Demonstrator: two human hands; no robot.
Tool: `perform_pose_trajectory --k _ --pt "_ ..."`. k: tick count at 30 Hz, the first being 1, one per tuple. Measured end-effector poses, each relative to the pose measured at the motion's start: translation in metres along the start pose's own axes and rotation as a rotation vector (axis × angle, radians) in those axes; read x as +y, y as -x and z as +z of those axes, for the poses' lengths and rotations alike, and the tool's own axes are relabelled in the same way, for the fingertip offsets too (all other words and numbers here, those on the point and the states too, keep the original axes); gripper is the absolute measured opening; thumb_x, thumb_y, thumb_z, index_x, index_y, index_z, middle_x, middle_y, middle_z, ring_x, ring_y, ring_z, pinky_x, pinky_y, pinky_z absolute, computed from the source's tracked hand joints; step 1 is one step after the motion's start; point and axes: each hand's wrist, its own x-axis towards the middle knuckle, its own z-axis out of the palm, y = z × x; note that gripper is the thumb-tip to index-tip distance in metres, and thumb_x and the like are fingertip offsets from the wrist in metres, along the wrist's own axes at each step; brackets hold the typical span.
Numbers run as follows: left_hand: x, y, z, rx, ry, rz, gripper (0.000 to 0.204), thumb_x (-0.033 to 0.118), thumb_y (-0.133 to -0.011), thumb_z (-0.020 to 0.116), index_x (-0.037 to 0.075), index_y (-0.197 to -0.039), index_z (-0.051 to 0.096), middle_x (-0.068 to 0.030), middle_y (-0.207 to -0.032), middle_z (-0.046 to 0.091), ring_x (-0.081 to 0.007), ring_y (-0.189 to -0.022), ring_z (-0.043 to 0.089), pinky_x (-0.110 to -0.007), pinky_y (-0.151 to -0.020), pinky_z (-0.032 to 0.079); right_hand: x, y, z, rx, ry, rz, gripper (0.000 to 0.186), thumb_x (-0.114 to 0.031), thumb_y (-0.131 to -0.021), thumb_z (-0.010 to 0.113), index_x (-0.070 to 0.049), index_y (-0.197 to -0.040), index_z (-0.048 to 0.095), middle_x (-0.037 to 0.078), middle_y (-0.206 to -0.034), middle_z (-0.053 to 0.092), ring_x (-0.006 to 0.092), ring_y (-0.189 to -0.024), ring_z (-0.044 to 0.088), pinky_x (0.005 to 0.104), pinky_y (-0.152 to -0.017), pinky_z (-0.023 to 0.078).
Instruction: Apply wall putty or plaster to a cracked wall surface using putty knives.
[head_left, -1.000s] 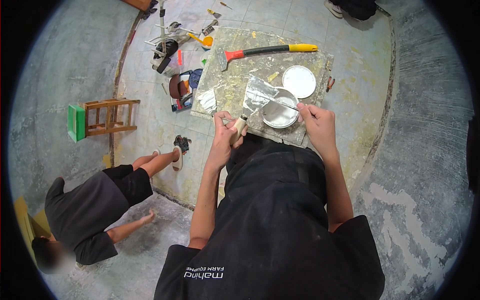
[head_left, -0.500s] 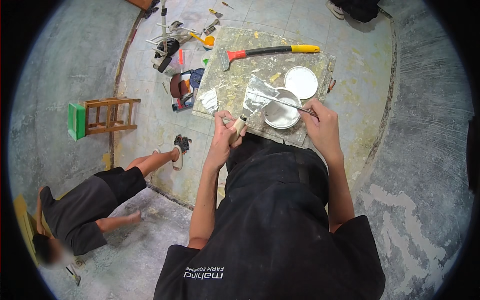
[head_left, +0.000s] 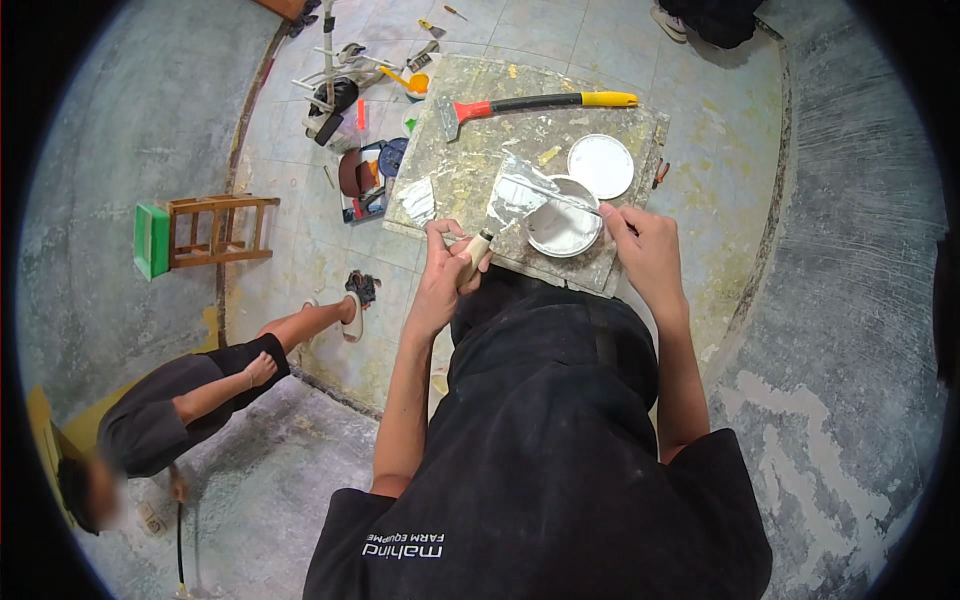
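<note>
Left fingers (head_left: 440, 232) grip a wooden-handled scraper (head_left: 496, 220), its flat blade (head_left: 517, 196) smeared white beyond them; right fingers (head_left: 622, 220) pinch a slim tool (head_left: 574, 203) above the round tub (head_left: 560, 254) of paste (head_left: 570, 232) beside them.

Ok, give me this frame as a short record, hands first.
Left hand: holds a putty knife by its pale handle; white paste on its blade
Right hand: holds a thin tool that reaches across the tub
Table: tub with white paste, round lid, long-handled scraper
Floor, right of table: pliers
Nearby: another person in dark clothes, to the left
</note>
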Motion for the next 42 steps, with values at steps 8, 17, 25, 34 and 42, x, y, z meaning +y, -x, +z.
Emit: perform_pose_trajectory --k 8,17,25,34,42 --pt "-0.003 0.003 -0.005 -0.018 0.017 -0.024 0.023 0.019 -0.098 0.041 0.019 -0.117 0.029 -0.0059 -0.087 0.053 -0.0062 -0.06 0.035 -0.02 -0.052 0.026 -0.009 -0.002 0.002 -0.052 -0.095 0.005 0.029 -0.019 -0.093 0.067 0.004 -0.078 0.06 0.014 -0.067 0.058 0.0174 -0.057 0.054 0.034 -0.055 0.042" --pt "-0.004 0.009 -0.004 -0.023 0.033 -0.007 0.023 0.015 -0.098 0.039 0.018 -0.118 0.028 -0.0066 -0.087 0.053 -0.0059 -0.062 0.035 -0.02 -0.053 0.028 0.006 -0.001 0.002 -0.121 -0.026 0.084 0.024 -0.018 -0.094 0.067 0.004 -0.084 0.064 0.016 -0.071 0.059 0.0197 -0.06 0.057 0.0337 -0.054 0.041" --pt "-0.012 0.013 -0.005 -0.017 0.057 -0.001 0.022 0.016 -0.099 0.04 0.018 -0.118 0.028 -0.0066 -0.088 0.054 -0.0055 -0.063 0.035 -0.019 -0.053 0.028 -0.001 0.001 0.001 -0.02 -0.051 -0.025 0.016 -0.012 -0.087 0.074 0.002 -0.085 0.065 0.011 -0.073 0.06 0.0201 -0.062 0.059 0.031 -0.054 0.042" --pt "-0.01 0.011 -0.007 -0.003 0.062 0.013 0.022 0.016 -0.099 0.041 0.017 -0.118 0.03 -0.0071 -0.089 0.054 -0.0058 -0.062 0.034 -0.02 -0.052 0.028 -0.001 0.002 0.003 0.05 0.019 -0.171 0.014 -0.01 -0.085 0.076 0.001 -0.089 0.068 0.012 -0.082 0.066 0.0249 -0.068 0.064 0.0323 -0.06 0.05" --pt "-0.009 0.012 -0.009 -0.012 0.052 0.01 0.022 0.015 -0.099 0.041 0.016 -0.118 0.029 -0.0063 -0.088 0.054 -0.0058 -0.061 0.035 -0.02 -0.052 0.029 0.002 0.0 0.007 0.03 0.037 -0.125 0.017 -0.013 -0.091 0.071 0.003 -0.088 0.07 0.014 -0.078 0.07 0.025 -0.067 0.067 0.0333 -0.061 0.05"
